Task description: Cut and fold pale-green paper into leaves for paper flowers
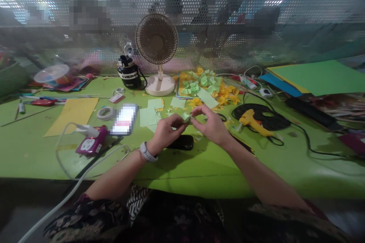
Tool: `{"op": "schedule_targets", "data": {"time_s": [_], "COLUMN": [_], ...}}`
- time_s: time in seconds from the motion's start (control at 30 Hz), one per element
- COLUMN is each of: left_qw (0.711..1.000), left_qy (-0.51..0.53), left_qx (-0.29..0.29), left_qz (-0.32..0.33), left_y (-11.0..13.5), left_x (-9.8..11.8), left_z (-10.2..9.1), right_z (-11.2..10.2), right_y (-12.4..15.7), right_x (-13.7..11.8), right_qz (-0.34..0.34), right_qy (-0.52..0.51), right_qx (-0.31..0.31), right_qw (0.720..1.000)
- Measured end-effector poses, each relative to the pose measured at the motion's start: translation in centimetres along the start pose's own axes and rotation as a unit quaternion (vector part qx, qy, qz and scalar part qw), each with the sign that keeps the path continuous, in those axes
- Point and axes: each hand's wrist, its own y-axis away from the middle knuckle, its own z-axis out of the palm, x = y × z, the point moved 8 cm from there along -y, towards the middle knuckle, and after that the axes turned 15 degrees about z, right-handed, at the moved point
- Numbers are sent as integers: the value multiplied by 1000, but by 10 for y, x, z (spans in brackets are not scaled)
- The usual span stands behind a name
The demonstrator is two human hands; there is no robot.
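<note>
The person's left hand (167, 133) and right hand (210, 125) are close together above the green surface (199, 171). Both hands have a firm grip on a small folded piece of pale green paper (186, 117), pinching it with the fingers. A white smart watch (146, 152) is on the left wrist. A black case (182, 142) lies just under the hands. Just past them are pale green paper sheets (148, 117). Farther back is a pile of yellow and green paper flowers (205, 85). To the right, a yellow glue gun (252, 122) lies on a round black mat (261, 117). To the left are a yellow paper sheet (72, 115), a roll of tape (104, 113), a blurred phone (124, 119), and a purple power socket (92, 141). A desk fan (156, 40) stands at the back.
</note>
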Motion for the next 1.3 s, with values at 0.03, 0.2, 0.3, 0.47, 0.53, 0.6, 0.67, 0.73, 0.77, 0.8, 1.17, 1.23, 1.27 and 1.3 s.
{"op": "schedule_targets", "data": {"time_s": [0.03,0.2,0.3,0.47,0.53,0.6,0.67,0.73,0.77,0.8,1.17,1.23,1.27,1.3], "left_qw": [1000,983,977,978,978,978,977,976,977,978,998,998,998,998], "left_qy": [25,154,174,170,167,162,157,155,153,150,5,7,10,12], "left_qx": [-1,14,32,51,63,80,98,110,112,110,52,47,47,47], "left_qz": [-18,-95,-118,-113,-107,-107,-107,-104,-99,-91,33,34,34,35], "left_y": [1,6,6,5,4,3,4,4,4,4,-3,-3,-2,-2], "left_x": [-3,-16,-19,-18,-17,-17,-18,-20,-20,-19,4,4,4,4], "left_z": [2,9,8,2,0,-3,-5,-7,-7,-7,-9,-8,-8,-8], "right_z": [0,-1,-1,-4,-6,-8,-11,-12,-12,-11,-4,-3,-3,-3], "right_y": [0,0,0,2,3,4,6,8,8,8,11,12,13,13], "right_x": [1,1,-2,-5,-5,-7,-11,-16,-18,-18,-17,-17,-17,-18], "right_qz": [2,4,-6,-28,-34,-47,-72,-99,-109,-116,-156,-162,-165,-170], "right_qy": [-3,-12,-14,-11,-10,-5,2,16,24,33,99,112,117,120], "right_qx": [0,-1,-11,-6,1,16,37,55,60,65,101,109,112,117], "right_qw": [1000,1000,1000,1000,999,999,997,993,992,991,978,974,973,971]}}
